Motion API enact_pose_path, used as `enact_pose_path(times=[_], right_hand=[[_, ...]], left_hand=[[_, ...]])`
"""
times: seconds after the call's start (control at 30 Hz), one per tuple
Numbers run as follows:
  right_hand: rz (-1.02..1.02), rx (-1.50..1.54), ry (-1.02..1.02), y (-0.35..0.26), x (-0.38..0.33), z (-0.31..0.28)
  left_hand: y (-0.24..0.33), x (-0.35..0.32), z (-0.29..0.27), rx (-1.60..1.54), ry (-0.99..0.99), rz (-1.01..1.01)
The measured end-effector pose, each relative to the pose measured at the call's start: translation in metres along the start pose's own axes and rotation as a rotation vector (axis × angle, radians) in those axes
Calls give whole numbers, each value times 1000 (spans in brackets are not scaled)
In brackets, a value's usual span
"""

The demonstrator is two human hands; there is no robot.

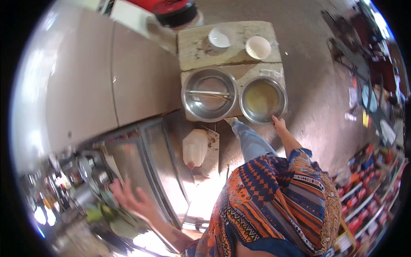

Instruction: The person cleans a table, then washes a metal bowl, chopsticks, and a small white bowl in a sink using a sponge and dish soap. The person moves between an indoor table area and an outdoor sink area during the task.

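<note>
My right hand has its fingers on the near rim of a round steel bowl, pinching its edge. A shallow yellowish liquid lies inside that bowl. Just left of it, touching or nearly so, stands a second steel bowl with long thin utensils laid across it; their exact kind is unclear. Both bowls rest on a worn, low wooden table. Far to the lower left, my left hand is held out with fingers spread and nothing in it, near a cluttered shelf.
Two white bowls stand at the table's far side. A translucent plastic jug is on the floor before the table. Pale cabinet doors rise at left, with a dark-framed cabinet nearer. Racks of red packets line the right.
</note>
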State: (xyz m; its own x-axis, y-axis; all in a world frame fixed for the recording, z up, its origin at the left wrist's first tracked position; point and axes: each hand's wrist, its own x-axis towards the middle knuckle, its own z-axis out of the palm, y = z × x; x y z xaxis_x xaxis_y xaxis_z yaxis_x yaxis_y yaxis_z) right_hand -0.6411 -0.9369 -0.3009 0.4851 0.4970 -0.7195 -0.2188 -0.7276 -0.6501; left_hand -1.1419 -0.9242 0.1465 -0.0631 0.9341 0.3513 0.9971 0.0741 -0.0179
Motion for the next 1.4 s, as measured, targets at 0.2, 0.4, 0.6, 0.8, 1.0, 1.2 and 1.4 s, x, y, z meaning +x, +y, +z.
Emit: enact_pose_path(times=[0.2,0.4,0.6,0.8,1.0,1.2,1.4], right_hand=[[-152,-218,-221,6,-44,-36],[-286,-433,-641,58,-133,-48],[-368,-866,-1101,80,-255,-24],[-366,-1210,-1382,206,-409,15],[-445,-1456,-1587,351,-565,23],[-391,-1617,-1692,498,-687,26],[-24,-1680,-1898,589,-828,57]], left_hand=[[82,-272,7,-605,-385,-549],[194,-549,-1,-724,-560,-838],[295,-671,-53,-801,-194,-1318],[273,-739,-24,-855,196,-1537],[189,-788,-13,-1158,1020,-1979],[75,-874,-58,-1039,1655,-1986],[-50,-995,-93,-781,1811,-2070]])
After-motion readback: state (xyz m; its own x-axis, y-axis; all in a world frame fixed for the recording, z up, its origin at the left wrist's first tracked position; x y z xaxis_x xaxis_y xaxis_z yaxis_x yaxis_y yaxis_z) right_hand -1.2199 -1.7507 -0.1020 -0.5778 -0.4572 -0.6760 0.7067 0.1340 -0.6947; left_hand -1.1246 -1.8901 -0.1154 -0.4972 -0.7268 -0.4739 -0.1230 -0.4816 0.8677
